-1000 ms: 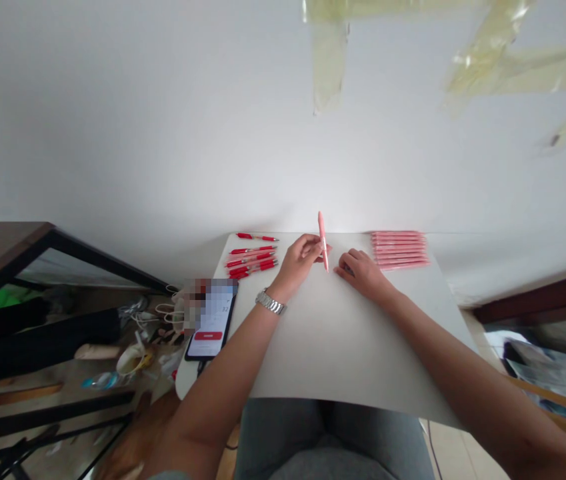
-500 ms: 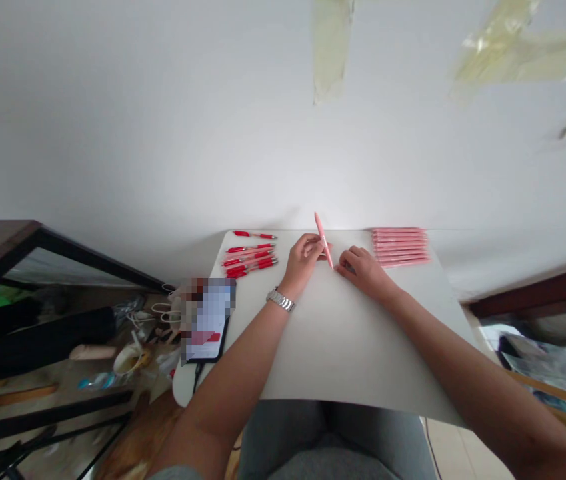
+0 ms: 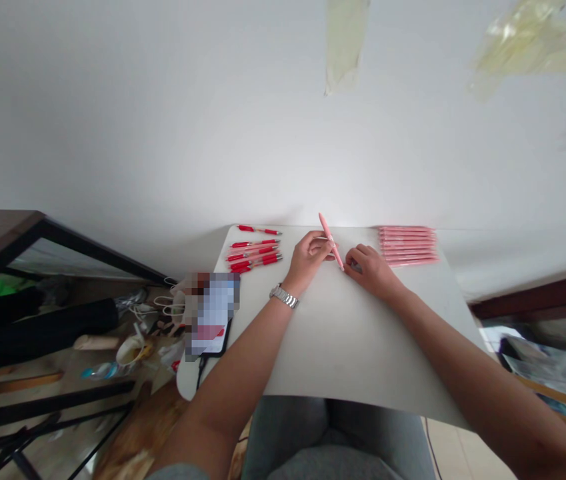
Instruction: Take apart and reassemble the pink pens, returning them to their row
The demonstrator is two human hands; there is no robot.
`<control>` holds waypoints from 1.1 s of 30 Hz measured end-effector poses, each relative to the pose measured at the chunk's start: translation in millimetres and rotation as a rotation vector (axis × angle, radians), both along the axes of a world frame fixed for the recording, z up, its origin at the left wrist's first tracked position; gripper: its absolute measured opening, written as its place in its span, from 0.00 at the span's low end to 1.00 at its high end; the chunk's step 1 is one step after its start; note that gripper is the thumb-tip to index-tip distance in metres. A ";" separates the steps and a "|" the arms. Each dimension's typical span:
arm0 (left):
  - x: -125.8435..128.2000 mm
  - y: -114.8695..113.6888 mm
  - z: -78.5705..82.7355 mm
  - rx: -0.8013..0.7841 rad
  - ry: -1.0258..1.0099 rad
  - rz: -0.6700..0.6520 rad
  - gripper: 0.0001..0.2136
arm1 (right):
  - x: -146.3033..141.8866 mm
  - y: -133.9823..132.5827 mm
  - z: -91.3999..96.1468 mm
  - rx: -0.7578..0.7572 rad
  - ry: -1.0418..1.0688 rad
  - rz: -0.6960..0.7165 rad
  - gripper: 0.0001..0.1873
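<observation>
The pink pen [image 3: 331, 241] stands tilted over the far middle of the white table [image 3: 353, 347], its top end leaning away to the left and its lower end down near the tabletop btw the two hands. The left hand [image 3: 310, 257] is closed round its mid-section, thumb & fingers pinched on the barrel, w/ a metal watch [image 3: 284, 297] on the wrist. The right hand [image 3: 370, 267] sits just beside it, fingers curled in, fingertips right at the pen's lower end; whether it actually grips the tip or some small part there is too small to tell. Just right of that hand, at the far right corner, lies a neat row of pink pens [image 3: 407, 245], side by side & touching, all parallel to the far edge (same colour as the one held). On the far left of the table, well apart from those, is a looser bunch of red pens [image 3: 255, 257], approx parallel, one lying alone nearer the wall [image 3: 163, 133]. At the near left edge a phone [image 3: 213, 313] lies flat, screen lit, partly blurred out. Past the table's left edge, lower down, is clutter incl. white cords [image 3: 165, 312] & a mug [image 3: 130, 350]. High on the wall hang strips of yellowish tape [image 3: 345, 43]
</observation>
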State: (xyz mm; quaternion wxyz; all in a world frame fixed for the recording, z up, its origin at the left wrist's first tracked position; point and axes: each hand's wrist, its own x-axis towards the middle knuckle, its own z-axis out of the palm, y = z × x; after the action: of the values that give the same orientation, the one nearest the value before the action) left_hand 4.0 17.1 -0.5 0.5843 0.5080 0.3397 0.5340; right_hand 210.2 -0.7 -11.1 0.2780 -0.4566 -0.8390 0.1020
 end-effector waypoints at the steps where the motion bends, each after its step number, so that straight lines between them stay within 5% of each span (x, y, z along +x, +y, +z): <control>1: -0.1 -0.1 0.2 -0.002 -0.003 -0.001 0.17 | 0.1 0.0 0.3 0.001 0.000 0.003 0.04; 27: -0.1 -3.3 2.3 0.063 0.031 -0.088 0.16 | -3.0 -10.3 5.3 -0.007 0.239 -0.043 0.14; 33: -2.3 -4.0 5.8 0.042 -0.047 0.041 0.19 | -1.7 -10.1 8.2 -0.094 0.255 -0.078 0.18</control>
State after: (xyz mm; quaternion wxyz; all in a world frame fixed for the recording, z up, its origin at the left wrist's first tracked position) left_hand 1.7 13.1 5.3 0.5700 0.5004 0.3250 0.5648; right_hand 208.5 -10.8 -2.9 0.3643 -0.4846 -0.7728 0.1877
